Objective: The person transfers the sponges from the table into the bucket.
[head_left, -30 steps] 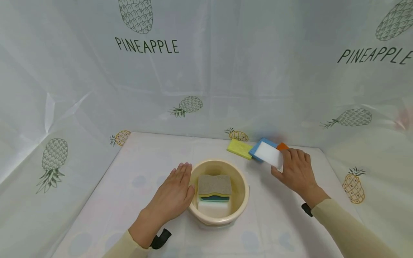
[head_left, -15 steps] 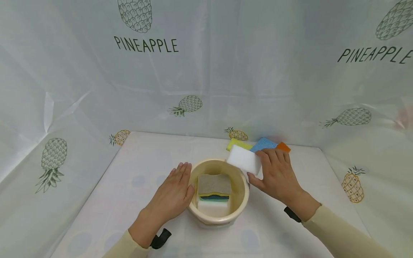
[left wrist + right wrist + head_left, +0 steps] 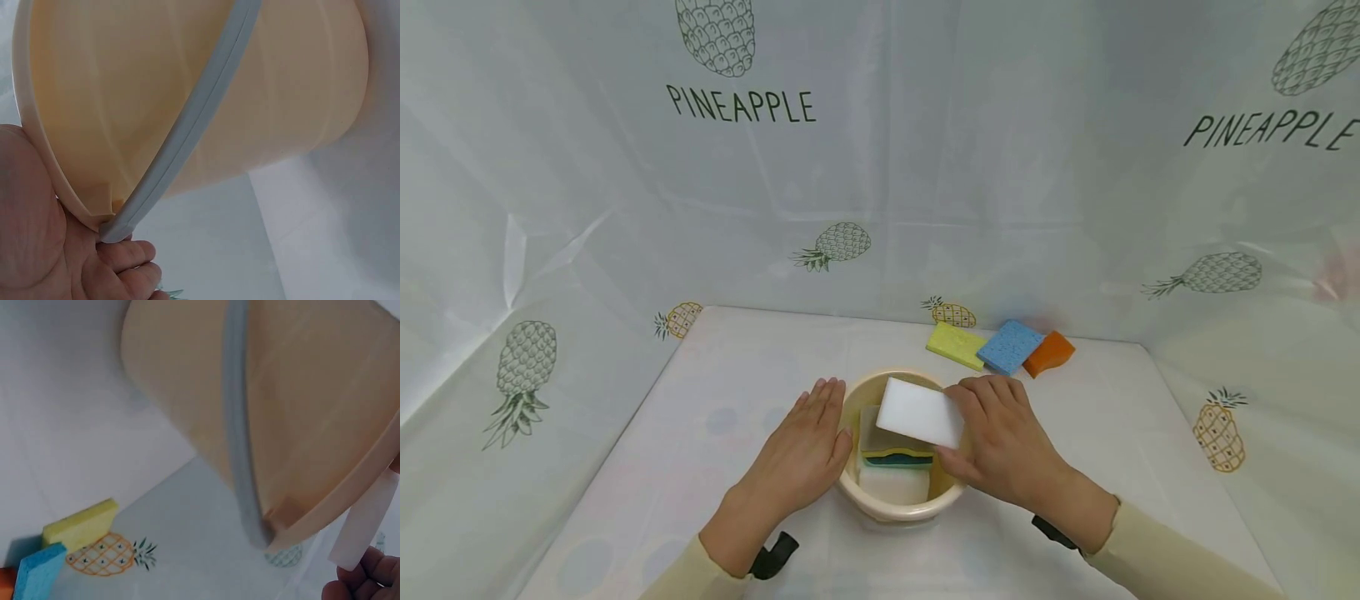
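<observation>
My right hand point(image 3: 1007, 450) pinches a white sponge block point(image 3: 919, 412) by its right end, thumb on the near side and fingers on the far side. The block is tilted over the mouth of a cream bucket point(image 3: 917, 510). Inside the bucket lie a sponge with a grey-beige top point(image 3: 874, 435), layers of yellow and dark green-blue below it, and another white block point(image 3: 893, 486). Against the bucket's left rim rests my left hand point(image 3: 801, 454), fingers straight in the head view. The left wrist view shows it touching the rim beside the grey bail handle point(image 3: 181, 137).
Toward the back right of the table lie a yellow sponge point(image 3: 955, 345), a blue sponge point(image 3: 1011, 347) and an orange sponge point(image 3: 1049, 354), close together. A white pineapple-print sheet point(image 3: 1000, 183) hangs behind the table and along its sides.
My right hand has carried the white sponge block leftward and nearer, from beside the blue sponge to over the bucket. The orange and blue sponges are now uncovered. My left hand has stayed still.
</observation>
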Tool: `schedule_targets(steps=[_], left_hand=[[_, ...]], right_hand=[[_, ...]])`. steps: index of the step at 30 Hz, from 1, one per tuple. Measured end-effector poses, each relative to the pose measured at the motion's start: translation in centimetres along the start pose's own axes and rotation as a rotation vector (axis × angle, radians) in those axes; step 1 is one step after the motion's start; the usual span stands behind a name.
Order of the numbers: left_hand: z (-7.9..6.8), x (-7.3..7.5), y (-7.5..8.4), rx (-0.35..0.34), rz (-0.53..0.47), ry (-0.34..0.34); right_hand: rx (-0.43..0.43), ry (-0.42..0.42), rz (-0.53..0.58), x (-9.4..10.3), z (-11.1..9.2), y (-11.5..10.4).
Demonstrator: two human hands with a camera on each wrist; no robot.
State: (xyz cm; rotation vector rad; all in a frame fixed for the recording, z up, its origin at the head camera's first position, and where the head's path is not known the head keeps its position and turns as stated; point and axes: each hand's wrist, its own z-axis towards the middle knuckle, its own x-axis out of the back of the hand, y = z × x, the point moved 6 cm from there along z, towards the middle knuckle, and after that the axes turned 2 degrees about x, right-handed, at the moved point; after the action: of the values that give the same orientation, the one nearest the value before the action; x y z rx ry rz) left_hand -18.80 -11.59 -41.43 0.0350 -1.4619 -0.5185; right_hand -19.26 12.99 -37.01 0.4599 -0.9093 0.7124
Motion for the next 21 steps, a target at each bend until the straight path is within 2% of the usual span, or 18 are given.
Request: schedule_targets(steps=[10,21], left_hand=[[0.0,0.0,0.0,-0.009,0.0,0.022],[0.0,-0.1,-0.1,-0.003,-0.017,0.015]], right_hand=[[0.076,-0.058,0.04,-0.5,-0.2,-2.4],[0.124,-0.106,0.054,-1.0,-0.1,-2.6]])
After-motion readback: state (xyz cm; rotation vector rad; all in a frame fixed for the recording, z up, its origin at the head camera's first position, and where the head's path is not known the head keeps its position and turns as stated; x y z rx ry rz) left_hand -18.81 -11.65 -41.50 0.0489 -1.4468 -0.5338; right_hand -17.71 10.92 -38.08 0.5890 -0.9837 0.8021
